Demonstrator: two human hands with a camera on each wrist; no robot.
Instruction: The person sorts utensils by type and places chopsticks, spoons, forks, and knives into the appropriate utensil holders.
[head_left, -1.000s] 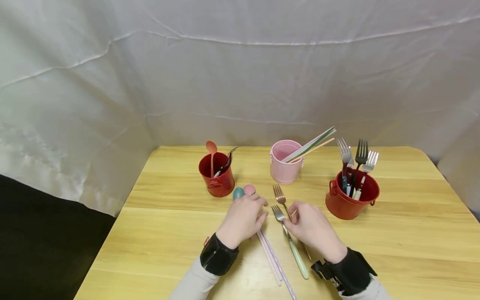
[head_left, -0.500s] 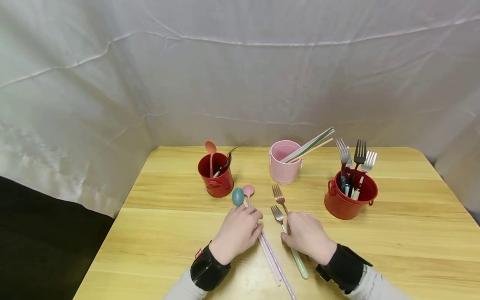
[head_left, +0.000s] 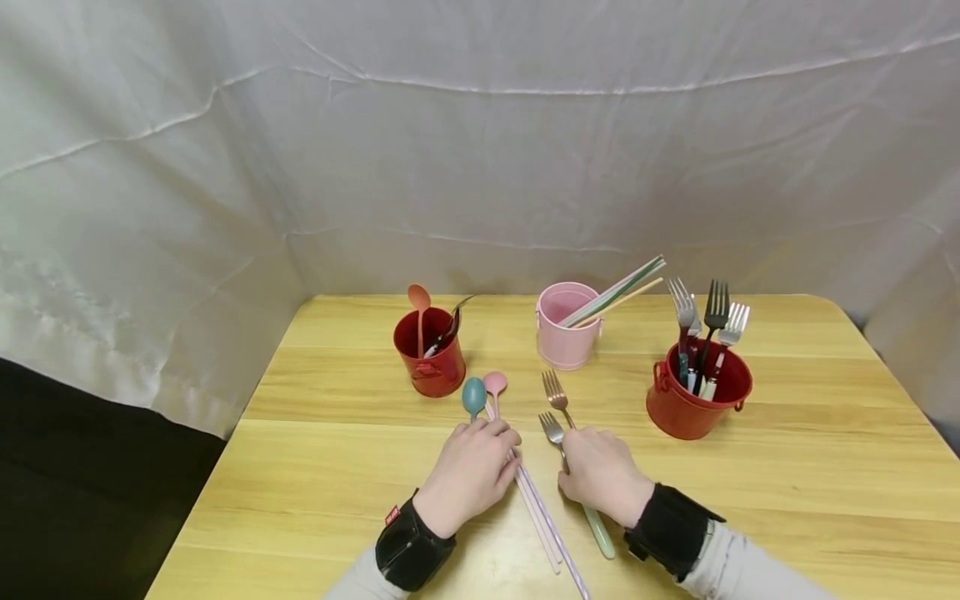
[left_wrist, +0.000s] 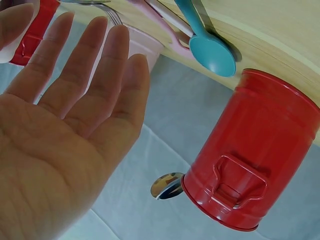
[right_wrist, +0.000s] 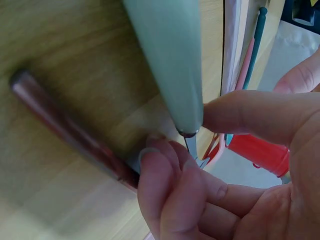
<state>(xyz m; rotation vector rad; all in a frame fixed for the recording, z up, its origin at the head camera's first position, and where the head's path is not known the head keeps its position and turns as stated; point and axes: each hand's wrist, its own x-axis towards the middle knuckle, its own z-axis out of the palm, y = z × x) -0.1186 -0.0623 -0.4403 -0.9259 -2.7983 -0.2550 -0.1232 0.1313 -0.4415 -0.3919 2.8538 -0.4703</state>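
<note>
My left hand [head_left: 467,475] is over the handles of a teal spoon [head_left: 474,393] and a pink spoon [head_left: 495,382], which lie side by side. Its fingers are loosely extended in the left wrist view, with nothing in the palm. Purple and pink straws [head_left: 546,527] stretch from beneath that hand toward me. My right hand [head_left: 603,471] pinches a fork with a pale green handle [right_wrist: 175,65], thumb on one side and curled fingers on the other. Beside it on the table lies a copper-coloured fork [head_left: 555,390]; its brown handle [right_wrist: 70,125] passes behind my fingers.
A small red bucket [head_left: 438,375] with spoons stands back left. At the middle back is a pink bucket [head_left: 564,348] holding straws [head_left: 611,296]. Another red bucket [head_left: 686,415], with several forks [head_left: 716,307], stands to the right. A grey cloth [head_left: 465,167] hangs behind the wooden table [head_left: 315,467].
My left hand has drawn back toward me, uncovering the spoons' bowls. The right hand has come down over the forks and closed its fingers on the green-handled one.
</note>
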